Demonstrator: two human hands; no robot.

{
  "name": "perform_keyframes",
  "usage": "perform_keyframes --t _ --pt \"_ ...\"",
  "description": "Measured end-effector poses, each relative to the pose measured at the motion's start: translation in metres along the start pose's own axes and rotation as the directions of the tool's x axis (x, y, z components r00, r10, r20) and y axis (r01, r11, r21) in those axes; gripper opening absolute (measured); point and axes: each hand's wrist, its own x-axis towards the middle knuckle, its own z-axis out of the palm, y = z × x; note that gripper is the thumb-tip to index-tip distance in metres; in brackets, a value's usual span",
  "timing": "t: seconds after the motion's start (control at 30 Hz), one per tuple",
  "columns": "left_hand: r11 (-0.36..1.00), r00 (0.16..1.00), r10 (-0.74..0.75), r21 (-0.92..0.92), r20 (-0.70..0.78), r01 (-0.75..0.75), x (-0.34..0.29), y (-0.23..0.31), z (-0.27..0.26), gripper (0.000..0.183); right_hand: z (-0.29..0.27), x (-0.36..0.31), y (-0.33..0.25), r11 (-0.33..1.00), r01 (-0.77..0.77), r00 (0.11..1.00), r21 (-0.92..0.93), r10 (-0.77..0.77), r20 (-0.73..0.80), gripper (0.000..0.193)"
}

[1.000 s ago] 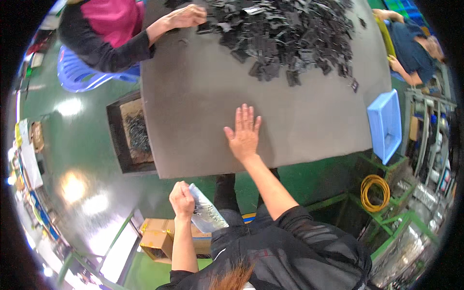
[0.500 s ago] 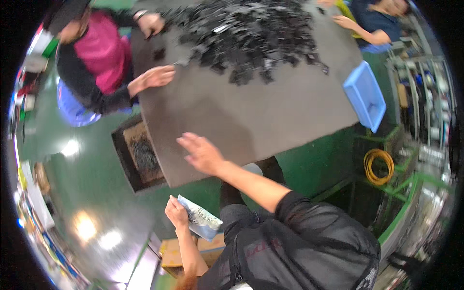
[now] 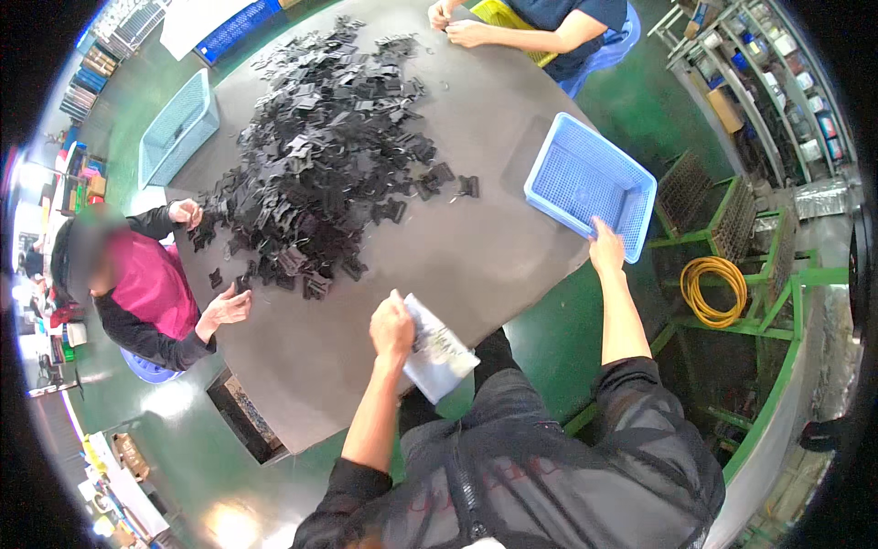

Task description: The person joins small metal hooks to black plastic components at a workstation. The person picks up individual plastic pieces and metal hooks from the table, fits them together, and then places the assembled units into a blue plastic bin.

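My left hand [image 3: 391,327] is closed on the top of a clear plastic bag [image 3: 441,355], which hangs tilted over the table's near edge. Small pieces show inside the bag, too blurred to name. At the near right corner, my right hand [image 3: 605,249] grips the near rim of a blue plastic basket [image 3: 569,218], with a finger reaching over to the inside. The basket sits at the table's edge, and its visible inner floor shows no parts. A large heap of black plastic parts [image 3: 315,156] covers the far and left side of the grey table [image 3: 457,265].
On the left, a co-worker in a pink top [image 3: 160,284] has both hands at the heap. Another person's hands [image 3: 466,32] work at the far edge. A light blue basket [image 3: 178,128] stands far left. Yellow coiled hose [image 3: 713,291] hangs on a green frame at right.
My view has turned to the right. My right hand has gone from above the table to the blue basket's rim. My left hand has brought the bag up to the table's edge.
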Motion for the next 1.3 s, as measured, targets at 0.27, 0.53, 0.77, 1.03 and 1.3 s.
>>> perform_keyframes --t 0.27,0.53,0.77,1.03,1.3 --pt "0.992 0.991 -0.095 -0.074 0.098 0.102 0.067 0.112 0.142 0.037 -0.024 0.018 -0.097 0.975 0.221 0.969 -0.008 -0.221 -0.115 0.038" --pt "0.996 0.996 0.072 -0.053 -0.044 -0.074 0.111 0.063 0.126 0.014 0.011 -0.006 -0.175 0.851 0.438 0.85 0.291 -0.497 0.175 0.072" --pt "0.98 0.968 0.199 0.015 -0.151 -0.199 0.163 0.05 0.101 0.019 0.02 -0.014 -0.184 0.943 0.313 0.903 0.112 -0.332 0.272 0.055" --pt "0.912 0.911 0.385 0.213 -0.15 -0.351 0.234 0.058 0.135 0.023 0.08 0.12 -0.314 0.759 0.416 0.902 0.501 -0.413 -0.122 0.027" --pt "0.961 0.941 0.249 0.175 -0.227 -0.212 0.133 -0.04 0.056 0.012 0.102 -0.008 -0.362 0.574 0.594 0.749 0.564 -0.65 -0.127 0.014"
